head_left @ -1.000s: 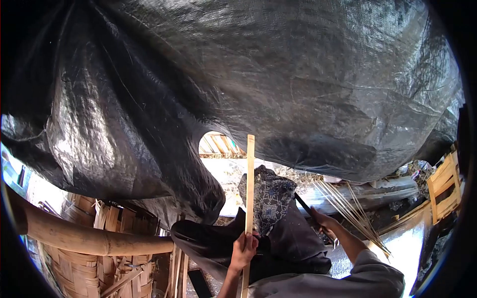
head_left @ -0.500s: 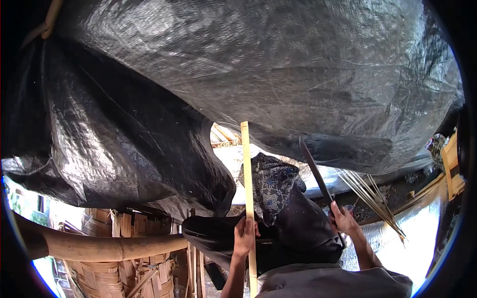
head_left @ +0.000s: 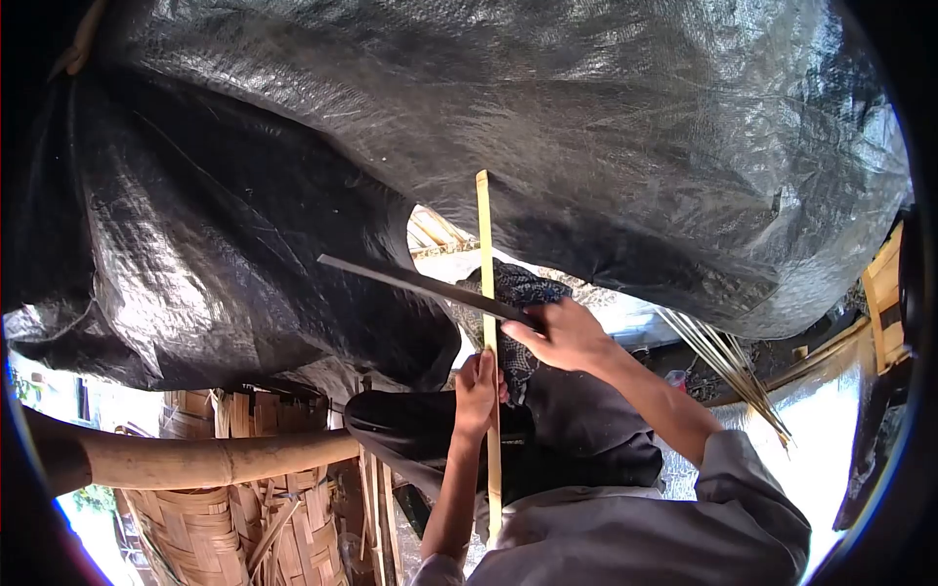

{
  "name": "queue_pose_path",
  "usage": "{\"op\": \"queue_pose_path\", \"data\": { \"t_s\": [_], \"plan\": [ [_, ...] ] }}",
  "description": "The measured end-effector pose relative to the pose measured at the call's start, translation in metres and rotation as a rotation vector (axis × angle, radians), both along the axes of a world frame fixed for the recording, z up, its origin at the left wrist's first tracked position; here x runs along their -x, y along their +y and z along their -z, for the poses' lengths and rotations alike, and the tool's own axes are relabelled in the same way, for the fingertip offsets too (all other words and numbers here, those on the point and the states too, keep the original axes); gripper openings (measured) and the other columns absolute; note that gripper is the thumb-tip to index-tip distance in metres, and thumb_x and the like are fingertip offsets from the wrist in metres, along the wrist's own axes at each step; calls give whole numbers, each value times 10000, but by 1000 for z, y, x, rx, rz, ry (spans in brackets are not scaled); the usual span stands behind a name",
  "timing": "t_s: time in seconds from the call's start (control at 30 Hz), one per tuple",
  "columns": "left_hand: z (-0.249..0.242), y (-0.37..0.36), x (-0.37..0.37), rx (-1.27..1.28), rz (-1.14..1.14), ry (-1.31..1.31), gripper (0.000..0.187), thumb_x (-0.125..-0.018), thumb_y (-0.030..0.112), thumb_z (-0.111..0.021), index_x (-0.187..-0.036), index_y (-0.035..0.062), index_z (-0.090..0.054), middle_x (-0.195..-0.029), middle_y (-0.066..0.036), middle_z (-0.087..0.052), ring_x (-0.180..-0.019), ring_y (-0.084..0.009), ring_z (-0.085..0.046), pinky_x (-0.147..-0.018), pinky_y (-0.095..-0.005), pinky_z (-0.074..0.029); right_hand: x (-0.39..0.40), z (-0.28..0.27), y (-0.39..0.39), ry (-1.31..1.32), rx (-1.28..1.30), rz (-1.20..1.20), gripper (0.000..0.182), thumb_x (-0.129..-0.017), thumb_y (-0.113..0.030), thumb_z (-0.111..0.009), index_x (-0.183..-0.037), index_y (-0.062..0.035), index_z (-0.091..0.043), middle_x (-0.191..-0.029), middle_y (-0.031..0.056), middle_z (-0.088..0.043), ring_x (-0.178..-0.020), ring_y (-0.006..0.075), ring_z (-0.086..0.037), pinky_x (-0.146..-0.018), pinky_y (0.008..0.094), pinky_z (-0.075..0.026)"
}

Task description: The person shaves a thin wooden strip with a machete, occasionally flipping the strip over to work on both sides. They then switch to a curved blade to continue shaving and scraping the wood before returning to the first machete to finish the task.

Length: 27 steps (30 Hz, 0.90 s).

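Observation:
My left hand (head_left: 476, 391) is closed round a long, pale bamboo strip (head_left: 486, 230) that stands nearly upright in front of my body. In my right hand (head_left: 562, 337) is the handle of a long knife (head_left: 415, 282), its dark blade pointing up and to the left. The blade crosses the strip a little above my left hand; whether the two touch, I cannot tell. A dark patterned cloth (head_left: 528, 283) lies behind the strip, over my dark-clad legs.
Dark plastic sheeting (head_left: 586, 127) hangs low overhead and on the left. A thick bamboo pole (head_left: 215, 462) runs across the lower left above a woven bamboo basket (head_left: 195, 532). Thin sticks (head_left: 728, 366) lie at the right.
My right hand has moved left and up, swinging the knife from the right side across the strip. My left hand and the strip have risen.

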State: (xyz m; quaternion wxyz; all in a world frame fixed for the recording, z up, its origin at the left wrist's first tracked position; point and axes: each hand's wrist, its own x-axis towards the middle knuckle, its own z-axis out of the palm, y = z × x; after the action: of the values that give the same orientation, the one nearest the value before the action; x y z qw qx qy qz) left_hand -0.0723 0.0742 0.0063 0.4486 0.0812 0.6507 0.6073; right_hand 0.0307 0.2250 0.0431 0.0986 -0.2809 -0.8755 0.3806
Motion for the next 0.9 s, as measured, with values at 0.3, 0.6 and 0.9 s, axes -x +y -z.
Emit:
{"op": "queue_pose_path", "data": {
  "t_s": [0.3,0.6,0.9],
  "plan": [
    [18,-48,4,51,-7,195,403,-937,390,-427,-725,57,-508,-618,53,-426,-568,-31,-372,-495,-213,-309,42,-4,2,-252,-294,-177,683,-768,-659,-463,-711,-7,-659,-630,191,-607,-604,332,-633,-544,411,-516],
    [19,-157,-39,150,241,25,407,-950,364,-386,-806,21,-553,-618,-20,-544,-555,-71,-482,-518,-234,-395,53,1,8,-264,-359,-154,687,-774,-648,-471,-686,9,-652,-657,206,-609,-608,342,-634,-539,420,-517],
    [16,-105,-38,102,137,88,379,-949,322,-397,-699,43,-461,-527,13,-414,-452,-58,-397,-418,-220,-342,62,-3,9,-357,-316,-187,611,-785,-610,-496,-708,-21,-638,-712,205,-604,-716,347,-614,-679,433,-498]
  ]
}}
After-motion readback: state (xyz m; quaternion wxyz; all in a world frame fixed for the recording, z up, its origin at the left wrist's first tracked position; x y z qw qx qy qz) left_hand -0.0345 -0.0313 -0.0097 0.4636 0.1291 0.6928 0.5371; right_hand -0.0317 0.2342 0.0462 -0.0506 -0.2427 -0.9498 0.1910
